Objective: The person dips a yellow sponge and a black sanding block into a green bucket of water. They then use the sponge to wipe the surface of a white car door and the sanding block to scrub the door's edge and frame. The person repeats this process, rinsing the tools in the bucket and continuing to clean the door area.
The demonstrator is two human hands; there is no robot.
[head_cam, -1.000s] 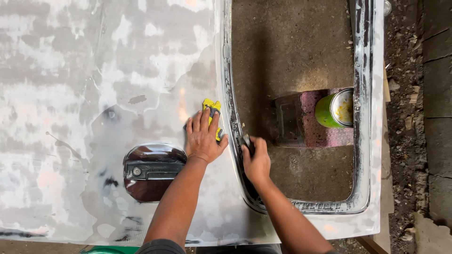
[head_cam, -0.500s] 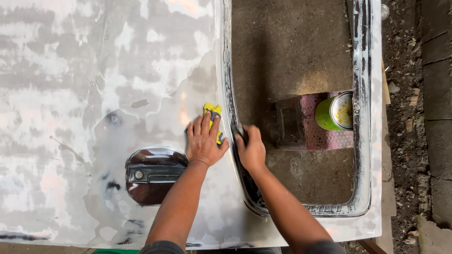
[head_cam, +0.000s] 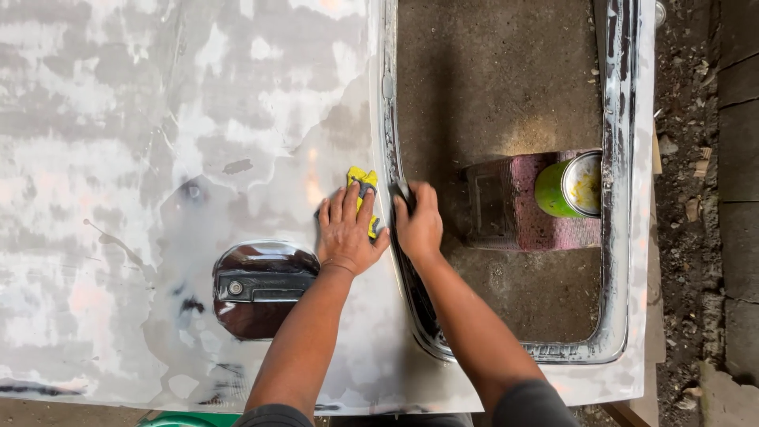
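Note:
A sanded grey-white car door panel (head_cam: 158,119) lies flat under me. My left hand (head_cam: 348,231) presses a yellow sanding pad (head_cam: 362,180) flat onto the panel, just left of the window frame edge (head_cam: 387,103). My right hand (head_cam: 417,221) is closed around a small dark piece held against that frame edge; what the piece is I cannot tell. A dark red recess with the door handle (head_cam: 257,289) sits just below and left of my left hand.
Through the window opening I see the dirt ground (head_cam: 498,71). A green can (head_cam: 569,186) stands on a purple woven block (head_cam: 522,202) there. Stone slabs (head_cam: 739,158) run along the right. A green object (head_cam: 170,421) peeks out at the bottom edge.
Both hands have slid a little further up along the frame edge, the yellow pad moving with the left hand. The view has shifted slightly.

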